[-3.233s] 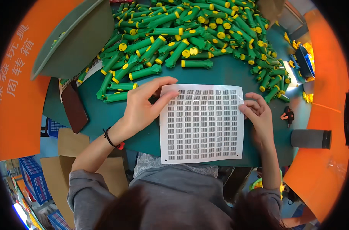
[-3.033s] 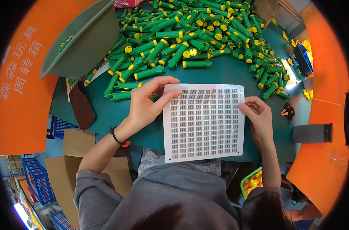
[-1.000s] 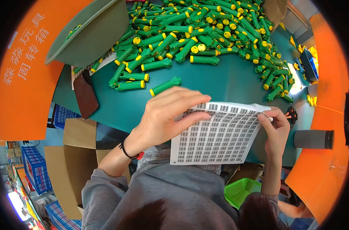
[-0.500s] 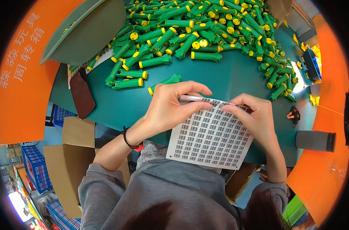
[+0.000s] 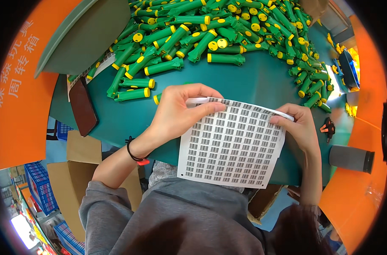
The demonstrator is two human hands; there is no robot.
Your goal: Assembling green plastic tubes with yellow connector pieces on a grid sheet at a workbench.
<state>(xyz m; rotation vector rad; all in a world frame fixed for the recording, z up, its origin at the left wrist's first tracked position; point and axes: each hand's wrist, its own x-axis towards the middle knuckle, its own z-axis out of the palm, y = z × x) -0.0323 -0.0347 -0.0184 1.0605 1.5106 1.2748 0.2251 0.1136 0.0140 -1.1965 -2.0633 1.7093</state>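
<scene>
A white sheet of small black-and-white labels [image 5: 229, 144] hangs in front of me, over the table's near edge and my lap. Its top edge looks folded or curled back. My left hand [image 5: 180, 108] pinches the upper left part, thumb on the printed face and fingers behind. At the upper right corner my right hand [image 5: 296, 123] grips the sheet between thumb and fingers. Just beyond my left hand lies a green tube with a yellow end [image 5: 156, 99], mostly hidden by that hand.
A large heap of green and yellow plastic tubes [image 5: 227, 32] covers the far side of the green table [image 5: 253, 80]. At left are a grey-green bin [image 5: 85, 40] and a brown phone-like case [image 5: 83, 106]. A grey cup [image 5: 350, 159] and a black-orange clip [image 5: 328, 128] lie right. Below left stands an open cardboard box [image 5: 68, 182].
My hands have moved apart along the sheet's top edge, the right one out to the corner. More of the printed face now shows, and the sheet is spread wider.
</scene>
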